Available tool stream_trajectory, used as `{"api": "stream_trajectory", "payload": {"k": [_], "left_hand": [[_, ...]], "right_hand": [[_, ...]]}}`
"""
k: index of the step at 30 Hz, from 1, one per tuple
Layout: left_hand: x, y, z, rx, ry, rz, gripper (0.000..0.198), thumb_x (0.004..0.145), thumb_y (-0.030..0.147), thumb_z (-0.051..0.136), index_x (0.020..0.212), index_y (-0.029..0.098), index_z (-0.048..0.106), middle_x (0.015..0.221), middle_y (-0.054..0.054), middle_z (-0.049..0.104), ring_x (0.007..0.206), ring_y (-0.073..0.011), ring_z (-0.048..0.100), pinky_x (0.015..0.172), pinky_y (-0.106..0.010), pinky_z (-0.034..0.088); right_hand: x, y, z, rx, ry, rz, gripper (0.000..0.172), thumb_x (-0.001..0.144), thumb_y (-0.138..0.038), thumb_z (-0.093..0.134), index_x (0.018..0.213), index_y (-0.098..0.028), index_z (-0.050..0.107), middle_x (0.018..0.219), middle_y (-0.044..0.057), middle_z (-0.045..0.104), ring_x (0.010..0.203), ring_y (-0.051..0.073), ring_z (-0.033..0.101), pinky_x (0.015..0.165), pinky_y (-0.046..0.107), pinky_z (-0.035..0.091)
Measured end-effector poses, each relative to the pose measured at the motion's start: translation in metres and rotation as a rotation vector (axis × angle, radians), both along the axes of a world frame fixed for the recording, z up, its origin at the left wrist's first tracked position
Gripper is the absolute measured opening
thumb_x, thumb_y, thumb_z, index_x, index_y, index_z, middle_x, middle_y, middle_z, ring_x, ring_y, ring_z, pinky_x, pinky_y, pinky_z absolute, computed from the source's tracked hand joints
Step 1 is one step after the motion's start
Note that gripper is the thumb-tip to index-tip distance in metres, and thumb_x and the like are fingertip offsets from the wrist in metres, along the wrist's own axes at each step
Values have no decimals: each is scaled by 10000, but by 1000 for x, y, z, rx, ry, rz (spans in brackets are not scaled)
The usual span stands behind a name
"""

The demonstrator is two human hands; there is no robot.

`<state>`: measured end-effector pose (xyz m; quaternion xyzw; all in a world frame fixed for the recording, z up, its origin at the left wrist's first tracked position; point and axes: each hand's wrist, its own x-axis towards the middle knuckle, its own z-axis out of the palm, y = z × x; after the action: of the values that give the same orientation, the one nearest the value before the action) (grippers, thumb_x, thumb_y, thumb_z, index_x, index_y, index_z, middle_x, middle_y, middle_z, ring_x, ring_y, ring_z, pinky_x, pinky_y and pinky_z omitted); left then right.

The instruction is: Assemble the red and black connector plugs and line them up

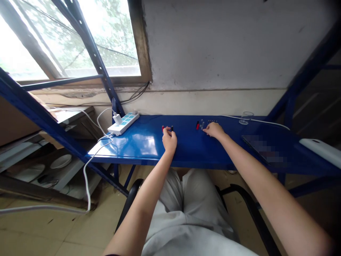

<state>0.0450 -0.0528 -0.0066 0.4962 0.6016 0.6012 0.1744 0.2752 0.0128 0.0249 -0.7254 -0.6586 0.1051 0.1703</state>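
Observation:
I sit at a blue metal shelf (149, 149) used as a table. My left hand (169, 139) rests on it with fingers curled around small red and black pieces (167, 128) at its fingertips. My right hand (214, 130) lies further right, fingers bent and touching a cluster of small red, black and clear pieces (202, 124). What exactly each hand grips is too small to make out.
A white power strip (124, 123) with a plugged charger and white cable lies at the shelf's left back. A clear glass (245, 117) stands at the back right, a dark flat object (263, 149) lies right, a white object (321, 149) sits at the far right edge.

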Motion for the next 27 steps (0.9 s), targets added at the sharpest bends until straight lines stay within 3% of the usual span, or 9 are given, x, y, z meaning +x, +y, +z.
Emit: {"api": "stream_trajectory", "payload": {"k": [3,7,12,15,20,27], "left_hand": [[1,-2,1,-69,61,-23,320,781,158,442,1100,181,452,783,-29,603,787,-177,592,760,-278,425],[3,-3,1,-114,161,-54,414,770,146,439,1182,151,407,794,-46,616,824,-198,605,801,-301,428],[6,-6,6,-142,263,-71,434,792,173,425,1224,152,381,854,-65,639,847,-204,619,795,-298,441],[6,-6,8,-173,326,-79,421,825,205,393,1243,169,364,893,-74,652,856,-211,625,781,-305,449],[7,-2,13,-271,472,-67,463,854,262,361,1302,156,315,1014,-140,642,891,-253,630,786,-352,453],[8,10,24,-281,569,-95,484,868,242,348,1325,87,317,993,-204,635,927,-289,623,816,-372,435]], "right_hand": [[-11,-19,12,37,63,-8,259,745,-341,577,554,-173,628,568,58,641,478,154,579,567,290,452],[-40,-36,16,229,345,110,263,778,-348,520,612,-178,633,606,29,661,411,109,540,543,262,445],[-74,-38,-3,606,561,158,299,803,-404,476,701,-172,633,597,46,645,513,143,580,556,257,440],[-84,-40,-19,747,583,181,337,820,-433,445,723,-168,629,591,50,624,542,149,574,566,256,436],[-85,-48,-34,765,558,262,323,820,-421,451,687,-175,612,530,17,563,491,126,517,535,241,403],[-86,-50,-36,677,506,263,353,819,-447,423,689,-181,615,534,16,550,493,126,492,539,240,399]]}}
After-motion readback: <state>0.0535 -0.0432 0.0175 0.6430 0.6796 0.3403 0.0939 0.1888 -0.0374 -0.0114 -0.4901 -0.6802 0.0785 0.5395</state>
